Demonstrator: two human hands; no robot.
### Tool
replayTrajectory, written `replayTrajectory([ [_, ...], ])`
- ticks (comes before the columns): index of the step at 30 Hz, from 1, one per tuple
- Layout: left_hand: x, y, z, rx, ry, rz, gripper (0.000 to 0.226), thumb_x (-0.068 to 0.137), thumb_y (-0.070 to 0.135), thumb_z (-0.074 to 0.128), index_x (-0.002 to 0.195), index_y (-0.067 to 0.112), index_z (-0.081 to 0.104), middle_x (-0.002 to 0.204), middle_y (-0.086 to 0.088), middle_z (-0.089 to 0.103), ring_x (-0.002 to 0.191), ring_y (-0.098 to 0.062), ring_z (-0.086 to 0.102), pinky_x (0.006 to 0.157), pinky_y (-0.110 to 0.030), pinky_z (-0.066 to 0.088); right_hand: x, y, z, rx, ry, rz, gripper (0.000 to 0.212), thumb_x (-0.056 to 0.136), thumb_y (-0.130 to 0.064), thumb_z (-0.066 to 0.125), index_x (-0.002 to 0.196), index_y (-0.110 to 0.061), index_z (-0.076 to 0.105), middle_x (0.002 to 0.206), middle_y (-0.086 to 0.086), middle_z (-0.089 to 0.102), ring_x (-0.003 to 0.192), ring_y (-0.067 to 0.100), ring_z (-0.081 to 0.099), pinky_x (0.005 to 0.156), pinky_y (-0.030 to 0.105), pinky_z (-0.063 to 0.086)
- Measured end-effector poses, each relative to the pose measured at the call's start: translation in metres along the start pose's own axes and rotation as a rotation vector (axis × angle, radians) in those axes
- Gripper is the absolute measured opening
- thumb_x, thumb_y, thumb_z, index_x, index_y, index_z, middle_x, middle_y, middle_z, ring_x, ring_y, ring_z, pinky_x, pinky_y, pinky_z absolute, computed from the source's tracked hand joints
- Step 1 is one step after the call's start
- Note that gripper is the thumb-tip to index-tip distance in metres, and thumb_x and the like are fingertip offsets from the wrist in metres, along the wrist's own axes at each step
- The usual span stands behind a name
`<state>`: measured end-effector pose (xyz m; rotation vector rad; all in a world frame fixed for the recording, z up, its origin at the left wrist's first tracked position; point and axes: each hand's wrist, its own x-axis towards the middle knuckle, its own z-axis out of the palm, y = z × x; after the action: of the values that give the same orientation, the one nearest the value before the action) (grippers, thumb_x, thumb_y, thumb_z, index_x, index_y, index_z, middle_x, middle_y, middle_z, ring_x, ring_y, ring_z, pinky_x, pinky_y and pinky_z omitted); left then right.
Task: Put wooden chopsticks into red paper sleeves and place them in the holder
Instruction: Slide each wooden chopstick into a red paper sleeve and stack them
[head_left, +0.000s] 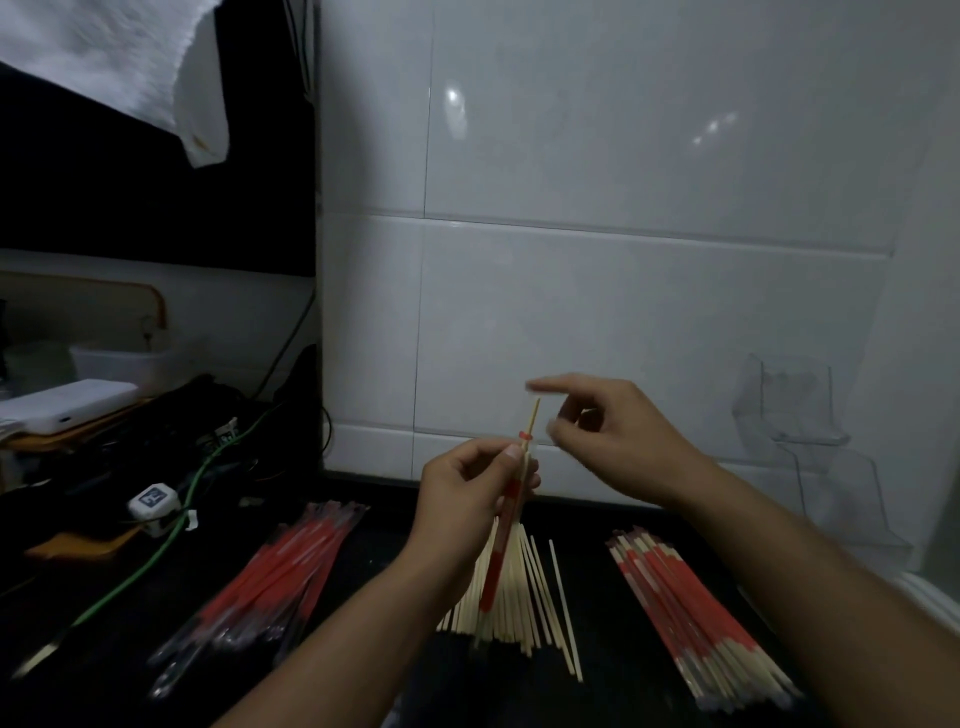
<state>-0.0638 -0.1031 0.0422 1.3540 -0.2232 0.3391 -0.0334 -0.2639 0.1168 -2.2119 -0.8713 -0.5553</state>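
Left hand (462, 499) holds sleeved chopstick (511, 512) upright over tabletop (613, 670).
Left fingers clamped on it; right hand (618, 436) just beside its tip, fingers loosely apart, blurred. Bare chopsticks (524, 597) below.

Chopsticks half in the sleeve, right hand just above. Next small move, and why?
Probably right hand presses the chopsticks down: their tips jut above the sleeve that the left hand grips.
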Motion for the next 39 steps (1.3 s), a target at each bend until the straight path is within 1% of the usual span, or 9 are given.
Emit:
replayTrajectory([
  [2,0.0,-0.001,0.001,-0.004,0.005,0.002,0.016,0.096,0.018,0.059,0.101,0.012,0.073,0.095,-0.009,0.075,0.095,-0.025,0.073,0.092,-0.049,0.056,-0.002,-0.001,0.005,-0.12,-0.075,-0.049,0.032,0.092,-0.02,0.06,0.121,-0.031,0.067,0.075,-0.014,0.062,0.059,-0.004,0.054,0.062,0.011,0.037],
  [7,0.001,-0.003,0.003,0.004,0.029,0.009,0.015,0.096,0.016,0.06,0.101,0.011,0.074,0.094,-0.01,0.076,0.094,-0.025,0.073,0.092,-0.053,0.055,-0.005,0.0,0.009,-0.384,-0.197,-0.072,0.039,0.094,-0.036,0.054,0.132,-0.035,0.059,0.089,-0.017,0.059,0.069,-0.006,0.047,0.074,0.022,0.041],
  [9,0.001,-0.004,0.002,0.003,0.031,0.007,0.015,0.096,0.018,0.06,0.1,0.014,0.075,0.094,-0.008,0.076,0.093,-0.024,0.073,0.092,-0.052,0.056,-0.005,0.001,0.011,-0.3,-0.161,-0.031,0.037,0.095,-0.038,0.056,0.131,-0.034,0.058,0.09,-0.016,0.062,0.069,-0.004,0.051,0.074,0.02,0.041],
  [12,0.001,-0.004,0.001,-0.018,0.028,-0.004,0.015,0.095,0.02,0.062,0.099,0.015,0.075,0.093,-0.009,0.076,0.094,-0.025,0.073,0.092,-0.05,0.056,-0.003,0.003,0.011,-0.017,-0.051,0.102,0.015,0.093,-0.032,0.062,0.1,-0.024,0.072,0.081,-0.007,0.068,0.064,0.004,0.06,0.063,0.026,0.049],
  [15,0.001,-0.005,0.001,-0.021,0.018,-0.006,0.015,0.096,0.02,0.061,0.099,0.014,0.075,0.095,-0.009,0.075,0.094,-0.025,0.073,0.092,-0.049,0.056,0.0,0.002,0.009,0.099,-0.09,0.173,0.013,0.093,-0.027,0.063,0.087,-0.018,0.07,0.076,0.001,0.068,0.058,0.009,0.061,0.054,0.026,0.049],
  [19,0.001,-0.004,0.001,-0.007,-0.015,0.007,0.02,0.097,0.021,0.058,0.114,0.015,0.068,0.098,-0.006,0.076,0.094,-0.021,0.074,0.09,-0.041,0.058,0.005,0.002,0.012,0.085,0.058,0.115,0.014,0.096,-0.025,0.058,0.084,-0.022,0.062,0.073,-0.007,0.06,0.061,0.008,0.057,0.059,0.024,0.044],
  [23,0.0,-0.008,-0.003,0.073,-0.068,-0.002,0.029,0.092,0.021,0.066,0.121,0.022,0.062,0.1,-0.003,0.076,0.096,-0.015,0.072,0.089,-0.035,0.057,0.008,0.0,0.012,-0.026,0.02,0.076,0.012,0.097,-0.026,0.058,0.09,-0.018,0.065,0.08,-0.013,0.064,0.071,0.005,0.06,0.064,0.026,0.046],
  [28,0.0,-0.011,-0.005,0.125,-0.083,0.014,0.024,0.09,0.021,0.07,0.114,0.023,0.068,0.104,0.0,0.074,0.1,-0.01,0.07,0.083,-0.026,0.057,0.01,-0.004,0.008,-0.061,0.06,0.027,0.011,0.097,-0.025,0.058,0.089,-0.02,0.064,0.079,-0.011,0.063,0.074,0.005,0.06,0.069,0.025,0.05],
  [39,-0.001,-0.015,-0.002,0.226,-0.073,0.03,0.009,0.09,0.025,0.069,0.094,0.02,0.075,0.087,0.003,0.076,0.086,-0.007,0.071,0.076,-0.021,0.052,0.011,0.001,0.009,0.052,0.241,0.065,0.013,0.097,-0.022,0.057,0.091,-0.014,0.064,0.068,-0.01,0.055,0.056,-0.006,0.051,0.053,0.01,0.037],
])
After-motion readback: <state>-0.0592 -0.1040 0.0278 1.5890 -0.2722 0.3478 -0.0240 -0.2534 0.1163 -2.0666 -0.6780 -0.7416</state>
